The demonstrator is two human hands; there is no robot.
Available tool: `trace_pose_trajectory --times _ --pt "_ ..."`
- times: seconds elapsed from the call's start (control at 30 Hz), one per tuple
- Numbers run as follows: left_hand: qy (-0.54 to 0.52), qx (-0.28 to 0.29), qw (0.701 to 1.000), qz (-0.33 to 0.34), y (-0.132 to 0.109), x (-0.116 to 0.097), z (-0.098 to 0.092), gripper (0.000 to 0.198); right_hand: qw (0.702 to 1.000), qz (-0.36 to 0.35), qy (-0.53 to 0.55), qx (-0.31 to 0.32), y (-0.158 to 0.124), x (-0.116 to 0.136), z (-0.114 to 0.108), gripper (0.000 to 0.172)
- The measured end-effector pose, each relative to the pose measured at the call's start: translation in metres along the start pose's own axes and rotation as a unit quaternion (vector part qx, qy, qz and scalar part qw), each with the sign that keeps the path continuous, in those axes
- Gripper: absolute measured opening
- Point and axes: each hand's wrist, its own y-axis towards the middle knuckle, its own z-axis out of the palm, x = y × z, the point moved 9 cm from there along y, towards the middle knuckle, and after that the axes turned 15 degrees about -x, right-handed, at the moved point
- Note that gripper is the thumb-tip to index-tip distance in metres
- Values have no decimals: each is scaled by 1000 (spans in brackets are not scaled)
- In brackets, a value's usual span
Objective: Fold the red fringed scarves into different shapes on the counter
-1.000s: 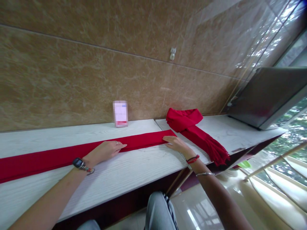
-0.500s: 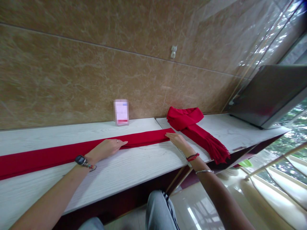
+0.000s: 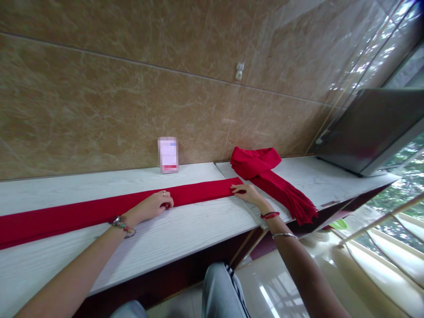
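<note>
A long red cloth (image 3: pixel 198 191), folded into a narrow strip, lies flat along the white table from the left edge of the view to near the table's joint. My left hand (image 3: pixel 154 206) rests at its front edge near the middle, fingers curled together; whatever lies between the fingertips is hidden. At the strip's right end, my right hand (image 3: pixel 247 193) has thumb and fingertips closed on the cloth's corner. Just beyond, a red scarf part (image 3: pixel 256 162) sits bunched in a loop, its fringed end (image 3: pixel 300 206) trailing to the table's front edge.
A phone-like card with a blurred face (image 3: pixel 168 154) stands against the tiled wall. A dark grey appliance (image 3: pixel 380 128) stands at the right end of the white table (image 3: pixel 185 229). My knees are below the front edge, and railings are at the right.
My left hand's fingers have curled in and its wrist has turned. The fingers of my right hand have bent into a pinch at the strip's end. The cloth lies nearly as before.
</note>
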Motion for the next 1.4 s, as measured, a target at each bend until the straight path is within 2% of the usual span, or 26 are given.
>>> trace_pose_trajectory --times 0.1,0.2,0.3,0.47,0.6,0.67,0.77,0.83,1.07,1.2,1.33,1.4 --pt "-16 -13 1000 -20 -1 4 0 33 1000 10 -3 -1 1 2 -1 9" --pt "25 -39 999 -7 0 2 3 31 1000 0 -17 -4 2 6 1 12" --pt "79 -62 995 19 5 -3 9 27 998 -35 -51 -18 5 11 5 18" --pt "130 -58 989 46 9 -8 14 25 993 -91 -70 -33 8 17 11 18" --pt "129 -81 987 44 9 -12 6 23 995 -46 -46 -71 8 9 0 17" --pt "94 -79 992 40 9 -12 4 19 999 -25 -19 -28 5 6 3 13" --pt "24 -43 998 26 8 -9 9 16 998 -21 2 55 -1 6 11 9" --pt "-4 -27 1000 14 7 -6 11 16 998 -22 6 66 -3 7 11 9" --pt "-52 1 999 16 5 -8 11 19 998 -2 26 63 -1 10 9 14" --pt "-55 9 998 5 4 -6 12 21 998 2 18 54 -3 5 -1 7" --pt "-34 -42 998 -34 8 2 11 30 999 36 -15 35 -9 -12 -19 13" --pt "-5 -52 998 -30 11 2 15 32 998 51 -26 12 -11 -19 -31 14"
